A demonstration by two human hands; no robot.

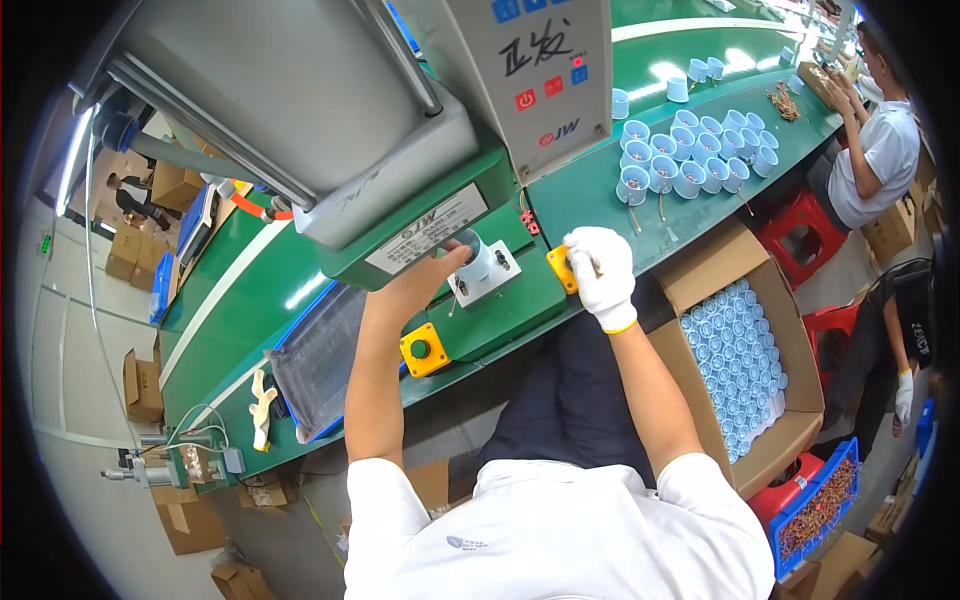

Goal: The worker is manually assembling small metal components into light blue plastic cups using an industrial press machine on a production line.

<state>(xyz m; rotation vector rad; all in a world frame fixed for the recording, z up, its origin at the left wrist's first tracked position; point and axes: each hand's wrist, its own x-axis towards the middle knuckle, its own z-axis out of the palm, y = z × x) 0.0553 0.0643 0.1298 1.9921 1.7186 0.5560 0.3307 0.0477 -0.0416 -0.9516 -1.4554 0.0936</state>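
My left hand (447,264), bare, reaches under the green press head (420,220) and is closed on a light blue cup (479,262). That cup stands on a white fixture block (484,288) with small dark fittings, and part of it is hidden by my fingers and the press. In a white glove, my right hand (604,265) is curled against a yellow button box (563,270) at the bench edge; its button is hidden under the fingers. Near my left forearm sits a second yellow box with a green button (421,348).
Several light blue cups (689,178) with thin wires stand on the right of the green bench. A carton (680,385) of blue pieces is below them. A grey-lined tray (320,360) and a loose glove (263,410) lie left. A person (880,150) sits far right.
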